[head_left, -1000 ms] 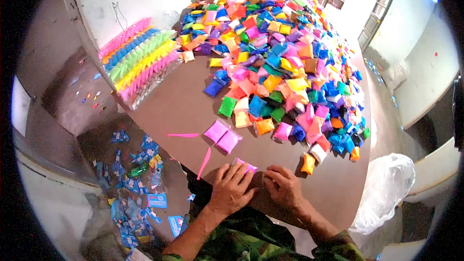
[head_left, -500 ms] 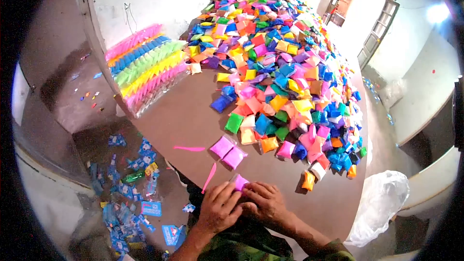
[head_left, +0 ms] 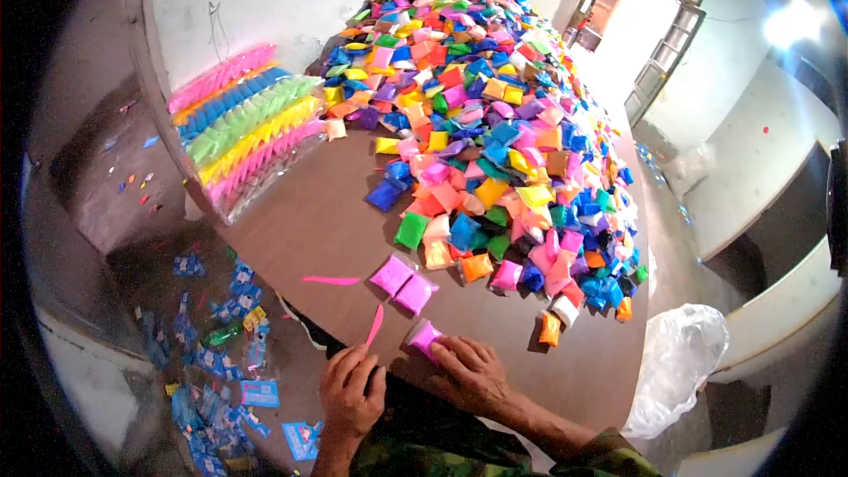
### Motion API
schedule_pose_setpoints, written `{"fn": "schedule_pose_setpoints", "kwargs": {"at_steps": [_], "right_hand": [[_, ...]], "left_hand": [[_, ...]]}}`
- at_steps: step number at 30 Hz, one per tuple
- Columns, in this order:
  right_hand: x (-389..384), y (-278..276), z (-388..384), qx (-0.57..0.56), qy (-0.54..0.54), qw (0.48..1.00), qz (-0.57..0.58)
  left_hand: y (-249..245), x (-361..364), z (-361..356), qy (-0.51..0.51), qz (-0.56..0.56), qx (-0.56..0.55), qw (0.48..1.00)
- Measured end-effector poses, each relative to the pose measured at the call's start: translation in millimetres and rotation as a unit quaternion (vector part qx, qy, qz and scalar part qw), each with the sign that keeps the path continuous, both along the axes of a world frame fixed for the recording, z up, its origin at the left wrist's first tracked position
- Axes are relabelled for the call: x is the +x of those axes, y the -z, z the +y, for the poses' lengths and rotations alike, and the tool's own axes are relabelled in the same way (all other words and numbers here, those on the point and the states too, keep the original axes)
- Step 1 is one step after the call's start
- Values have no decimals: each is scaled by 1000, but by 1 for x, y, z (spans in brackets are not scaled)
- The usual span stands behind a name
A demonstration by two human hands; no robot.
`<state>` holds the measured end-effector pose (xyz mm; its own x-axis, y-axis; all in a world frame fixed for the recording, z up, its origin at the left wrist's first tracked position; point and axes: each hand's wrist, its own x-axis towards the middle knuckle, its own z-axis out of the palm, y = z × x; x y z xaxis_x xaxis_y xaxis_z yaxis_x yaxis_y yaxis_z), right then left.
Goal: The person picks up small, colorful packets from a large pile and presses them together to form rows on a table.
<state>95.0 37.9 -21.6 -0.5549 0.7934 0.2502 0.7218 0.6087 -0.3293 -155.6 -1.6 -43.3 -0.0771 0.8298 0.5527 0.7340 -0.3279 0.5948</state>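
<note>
My left hand is at the table's front edge, its fingers bent and pressed together at the lower end of a pink plastic strip that points up and away. My right hand lies to the right, fingertips on a pink-purple packet that rests on the brown table. Just beyond are two joined pink-purple packets lying flat. A second pink strip lies to their left.
A tall heap of small colourful packets covers the table's far and right parts. Rows of bagged coloured pieces lie at the left edge. A clear plastic bag is at the right; blue wrappers litter the floor.
My left hand has moved left, away from the packet and my right hand, to the pink strip. My right hand stays at the packet, now more exposed. The whole view has shifted slightly.
</note>
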Motion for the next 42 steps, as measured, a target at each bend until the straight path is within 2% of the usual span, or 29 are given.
{"fn": "schedule_pose_setpoints", "kwargs": {"at_steps": [2, 9, 15, 21, 24, 28, 34, 37, 42], "right_hand": [[-1, 10, 1, 33, -2, 999, 1], [1, 19, 8, 20, -48, 999, -10], [-2, -1, 6, -1, -31, 999, 17], [1, 12, 0, 28, -36, 998, 44], [1, 5, 5, 11, -33, 998, 45], [6, 9, 7, 20, -36, 998, 53], [39, 5, -5, -70, 25, 997, 24], [48, 6, -5, 34, 11, 997, 64], [47, 11, 2, 23, -13, 997, 71]], "left_hand": [[0, -3, -1, -7, 3, -14, 1000], [2, -3, 1, 7, 16, -30, 999], [7, 2, 5, -1, 18, -42, 999], [-8, 9, 11, -7, 42, -37, 998], [-4, 8, 12, -33, 26, -87, 995], [-5, 12, 15, -50, 18, -99, 994], [-3, 11, 17, -59, 35, -100, 993], [2, 14, 21, -65, 37, -96, 993], [-6, 17, 28, -66, 77, -93, 991]]}}
